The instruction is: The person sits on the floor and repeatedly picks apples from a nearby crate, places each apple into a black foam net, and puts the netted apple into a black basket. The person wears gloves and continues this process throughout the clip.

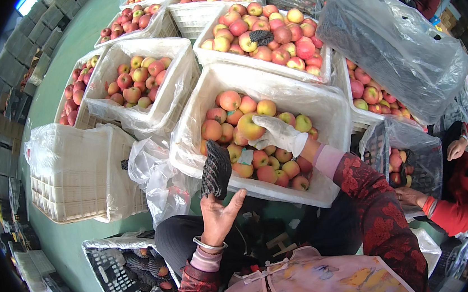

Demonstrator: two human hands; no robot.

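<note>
My right hand (281, 135), in a white glove, grips a yellow-red apple (251, 126) above a white plastic crate (195, 95) lined with clear film. Loose apples (267, 174) lie inside that crate, below the hand. My left hand (220, 221) is bare, its thumb spread to the side. A black foam net sleeve (216, 169) covers the fingers of this hand and stands up at the crate's near edge. The held apple and the sleeve are apart.
More film-lined crates of apples surround me, including one (203, 49) behind. A black crate (103, 281) at lower left holds netted apples (148, 266). Bunched film (158, 174) hangs left. At right, a person in red sleeves (466, 191) works beside another crate (412, 154).
</note>
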